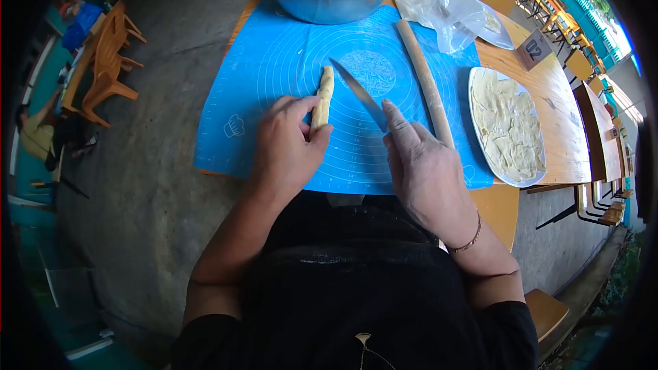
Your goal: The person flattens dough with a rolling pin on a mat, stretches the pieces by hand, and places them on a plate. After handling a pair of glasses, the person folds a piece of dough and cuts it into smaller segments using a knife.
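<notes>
A pale strip of rolled dough (323, 99) lies lengthwise on the blue baking mat (274, 62). My left hand (291, 138) has its thumb and fingers closed on the near part of the dough. In my right hand (425, 168) is a knife (360, 94), gripped by the handle, its blade slanting up and left over the mat. The knife tip is just right of the dough's far end, apart from it. Beyond my right hand a wooden rolling pin (425, 79) rests on the mat, its near end close to my knuckles.
A large metal bowl (329, 3) stands at the mat's far edge. On the right, a white plate (478, 120) carries flat pieces of dough. Behind the pin are a clear plastic bag (449, 14) and a sign marked 02 (534, 49). The wooden table (558, 116) has a rounded right edge.
</notes>
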`<state>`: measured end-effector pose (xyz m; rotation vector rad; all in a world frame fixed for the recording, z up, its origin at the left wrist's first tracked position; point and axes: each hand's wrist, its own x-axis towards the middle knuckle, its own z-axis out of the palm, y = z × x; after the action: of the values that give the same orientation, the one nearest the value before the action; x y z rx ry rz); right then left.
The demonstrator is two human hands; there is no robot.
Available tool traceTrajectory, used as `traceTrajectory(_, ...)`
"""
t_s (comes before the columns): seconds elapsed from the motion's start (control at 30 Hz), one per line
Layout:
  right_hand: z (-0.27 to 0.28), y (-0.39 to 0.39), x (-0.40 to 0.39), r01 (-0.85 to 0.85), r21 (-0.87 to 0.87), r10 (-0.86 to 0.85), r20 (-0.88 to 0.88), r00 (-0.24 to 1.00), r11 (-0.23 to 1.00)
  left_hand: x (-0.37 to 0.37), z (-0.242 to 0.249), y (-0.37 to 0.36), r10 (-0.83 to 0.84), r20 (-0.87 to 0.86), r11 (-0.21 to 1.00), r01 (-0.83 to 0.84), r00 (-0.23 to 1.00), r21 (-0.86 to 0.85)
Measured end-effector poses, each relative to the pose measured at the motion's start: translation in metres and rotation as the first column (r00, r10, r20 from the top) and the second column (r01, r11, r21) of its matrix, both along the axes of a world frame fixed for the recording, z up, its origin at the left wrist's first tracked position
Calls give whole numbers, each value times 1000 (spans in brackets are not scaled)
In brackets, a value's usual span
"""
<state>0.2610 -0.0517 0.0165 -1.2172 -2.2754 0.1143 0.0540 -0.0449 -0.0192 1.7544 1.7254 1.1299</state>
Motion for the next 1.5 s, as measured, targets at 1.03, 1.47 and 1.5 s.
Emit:
traceTrajectory(1.03, -15, 6, -14, -22, -76, 35, 167, 985, 997, 2, -13, 28, -65, -303, 966, 136, 951, 218)
traceTrajectory(1.47, -16, 27, -27, -30, -61, 41, 191, 981, 998, 4, -12, 28, -46, -447, 965, 156, 893, 213)
traceTrajectory(1.5, -15, 32, -30, -34, -71, 48, 195, 980, 997, 4, -12, 28, -63, -442, 970, 159, 895, 183)
